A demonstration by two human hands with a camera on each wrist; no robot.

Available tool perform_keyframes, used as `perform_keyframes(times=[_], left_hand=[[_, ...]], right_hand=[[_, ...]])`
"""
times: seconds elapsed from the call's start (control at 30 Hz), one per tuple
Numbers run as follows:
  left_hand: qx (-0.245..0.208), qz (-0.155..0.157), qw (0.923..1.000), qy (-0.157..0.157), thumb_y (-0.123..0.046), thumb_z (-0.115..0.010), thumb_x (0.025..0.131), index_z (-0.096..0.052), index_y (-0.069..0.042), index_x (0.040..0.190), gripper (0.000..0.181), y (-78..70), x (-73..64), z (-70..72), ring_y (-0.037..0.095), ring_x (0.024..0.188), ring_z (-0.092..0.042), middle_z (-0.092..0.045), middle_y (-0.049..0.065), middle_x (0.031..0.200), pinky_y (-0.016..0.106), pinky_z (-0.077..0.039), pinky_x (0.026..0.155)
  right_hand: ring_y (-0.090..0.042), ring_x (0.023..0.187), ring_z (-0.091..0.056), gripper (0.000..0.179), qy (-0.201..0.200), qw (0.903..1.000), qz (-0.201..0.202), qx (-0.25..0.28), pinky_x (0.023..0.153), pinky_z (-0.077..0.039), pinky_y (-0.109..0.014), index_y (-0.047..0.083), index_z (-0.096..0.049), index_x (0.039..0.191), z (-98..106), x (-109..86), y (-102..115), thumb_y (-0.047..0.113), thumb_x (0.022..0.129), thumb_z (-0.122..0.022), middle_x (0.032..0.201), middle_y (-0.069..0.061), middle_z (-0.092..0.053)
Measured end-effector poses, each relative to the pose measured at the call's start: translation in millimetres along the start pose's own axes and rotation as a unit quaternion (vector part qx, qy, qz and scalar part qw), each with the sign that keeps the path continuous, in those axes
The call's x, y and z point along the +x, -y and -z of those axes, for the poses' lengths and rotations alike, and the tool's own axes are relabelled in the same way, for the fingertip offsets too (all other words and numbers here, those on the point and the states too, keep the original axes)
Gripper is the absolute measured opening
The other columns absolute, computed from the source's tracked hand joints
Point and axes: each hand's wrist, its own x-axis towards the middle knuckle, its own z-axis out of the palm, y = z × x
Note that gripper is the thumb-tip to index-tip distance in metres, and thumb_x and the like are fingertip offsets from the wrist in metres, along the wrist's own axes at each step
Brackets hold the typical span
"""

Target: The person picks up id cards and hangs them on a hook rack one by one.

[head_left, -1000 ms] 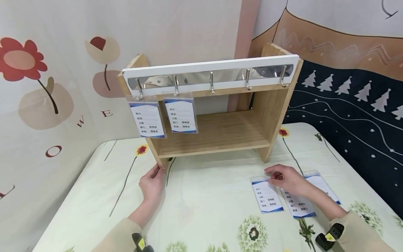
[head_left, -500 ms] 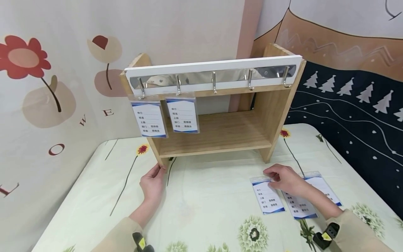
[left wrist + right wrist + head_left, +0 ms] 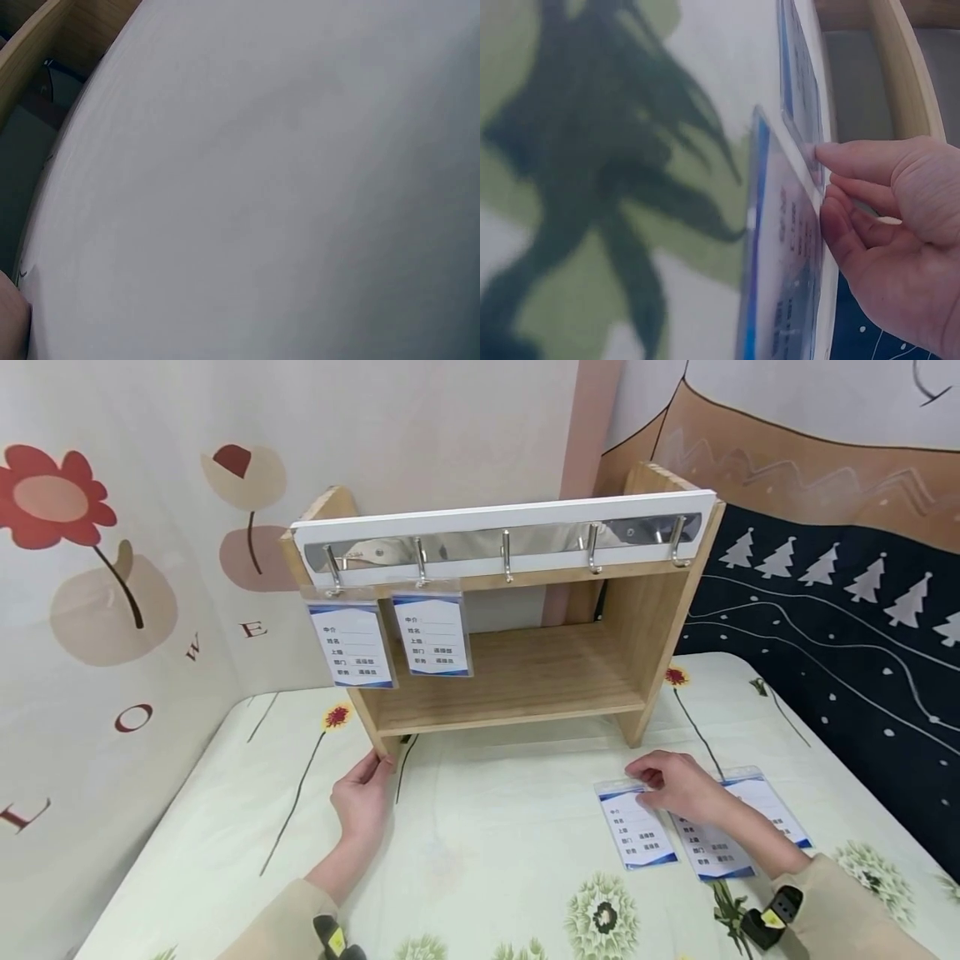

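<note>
A wooden shelf (image 3: pixel 525 681) stands on the cloth-covered table. A white rail with several metal hooks runs across its upper front. From the two leftmost hooks hang badge holders (image 3: pixel 352 643) with white and blue cards. My left hand (image 3: pixel 363 797) grips the foot of the shelf's left side panel; some of its fingers are hidden. On the table at right, my right hand (image 3: pixel 686 787) is at the top of a badge holder (image 3: pixel 637 828), thumb touching its face and the index finger apart from the thumb near its top edge. Under this hand lies a second badge holder (image 3: pixel 716 852), partly covered.
A third badge holder (image 3: pixel 768 802) lies beyond my right wrist. Three metal hooks (image 3: pixel 507 556) toward the right hold nothing. Printed curtains (image 3: pixel 450 427) stand close behind the shelf, and a dark one (image 3: pixel 825 635) borders the table's right side.
My right fingers have shifted very slightly left at the top of the badge holder. The left hand, the shelf and the hanging badge holders stay as they were.
</note>
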Motion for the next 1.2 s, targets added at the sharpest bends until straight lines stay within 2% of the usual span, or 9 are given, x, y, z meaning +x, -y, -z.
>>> perform_keyframes(times=[0.17,0.23,0.37,0.5,0.7,0.77,1.03,1.2], left_hand=[[0.002,-0.002,1.0,0.0,-0.012,-0.067,0.099,-0.067,0.001,0.131,0.034,-0.3,0.2,0.4,0.023,0.112,-0.067,-0.068,0.018,0.124,0.005,-0.05,0.077],[0.0,-0.005,1.0,0.0,-0.011,-0.068,0.099,-0.067,0.001,0.131,0.034,-0.5,0.4,1.0,0.016,0.109,-0.068,-0.068,0.019,0.123,0.005,-0.05,0.077],[0.005,-0.007,1.0,0.0,-0.011,-0.068,0.099,-0.067,0.001,0.131,0.034,-0.8,0.8,3.1,0.013,0.107,-0.068,-0.068,0.018,0.123,0.005,-0.05,0.077],[0.006,0.0,1.0,0.004,-0.012,-0.067,0.1,-0.066,0.0,0.132,0.035,-1.4,0.4,4.8,0.021,0.113,-0.066,-0.068,0.018,0.125,0.005,-0.049,0.077],[-0.006,0.007,1.0,0.002,-0.011,-0.068,0.099,-0.067,0.001,0.131,0.034,-2.5,0.1,5.4,-0.005,0.095,-0.065,-0.068,0.019,0.124,0.005,-0.05,0.077],[-0.007,0.005,1.0,0.001,-0.011,-0.068,0.099,-0.068,0.001,0.13,0.033,-2.5,-0.2,4.9,-0.007,0.092,-0.064,-0.068,0.02,0.123,0.005,-0.05,0.076],[-0.003,0.0,1.0,0.005,-0.012,-0.069,0.099,-0.068,0.002,0.129,0.033,-4.0,-1.6,1.6,0.007,0.102,-0.068,-0.068,0.021,0.122,0.005,-0.049,0.076],[0.001,0.003,1.0,0.002,-0.011,-0.068,0.099,-0.068,0.001,0.13,0.033,-3.0,-1.8,0.8,0.006,0.102,-0.067,-0.068,0.02,0.122,0.004,-0.049,0.076]], right_hand=[[-0.02,0.093,-0.061,0.036,0.002,0.9999,-0.013,0.004,0.081,-0.054,-0.04,-0.006,-0.07,0.119,-0.4,1.3,3.4,-0.002,0.084,-0.08,0.103,-0.005,-0.068],[-0.021,0.094,-0.061,0.036,0.004,0.9999,-0.016,0.005,0.082,-0.054,-0.041,-0.007,-0.069,0.118,-0.4,1.6,4.9,-0.003,0.084,-0.079,0.103,-0.005,-0.068],[-0.021,0.094,-0.061,0.036,0.006,0.9998,-0.017,0.005,0.082,-0.054,-0.041,-0.007,-0.069,0.118,-1.0,2.6,7.1,-0.004,0.084,-0.079,0.103,-0.006,-0.068],[-0.02,0.093,-0.06,0.035,0.006,0.9997,-0.022,0.002,0.082,-0.053,-0.04,-0.005,-0.069,0.117,-2.7,3.2,8.0,-0.004,0.084,-0.079,0.101,-0.005,-0.067],[-0.019,0.091,-0.059,0.033,0.011,0.9996,-0.024,0.003,0.081,-0.052,-0.039,-0.002,-0.07,0.115,-1.1,5.2,7.0,-0.002,0.083,-0.08,0.099,-0.003,-0.066],[-0.018,0.089,-0.059,0.033,0.012,0.9996,-0.024,0.006,0.08,-0.052,-0.038,-0.002,-0.071,0.113,0.2,5.5,5.6,-0.002,0.082,-0.081,0.097,-0.002,-0.066],[-0.017,0.083,-0.054,0.03,0.022,0.9988,-0.034,0.027,0.073,-0.049,-0.029,0.0,-0.07,0.11,2.8,6.6,1.9,-0.002,0.082,-0.081,0.091,0.0,-0.063],[-0.017,0.081,-0.054,0.028,0.021,0.9988,-0.032,0.032,0.071,-0.048,-0.028,0.0,-0.07,0.108,2.6,6.7,2.2,-0.004,0.081,-0.08,0.088,0.0,-0.062]])
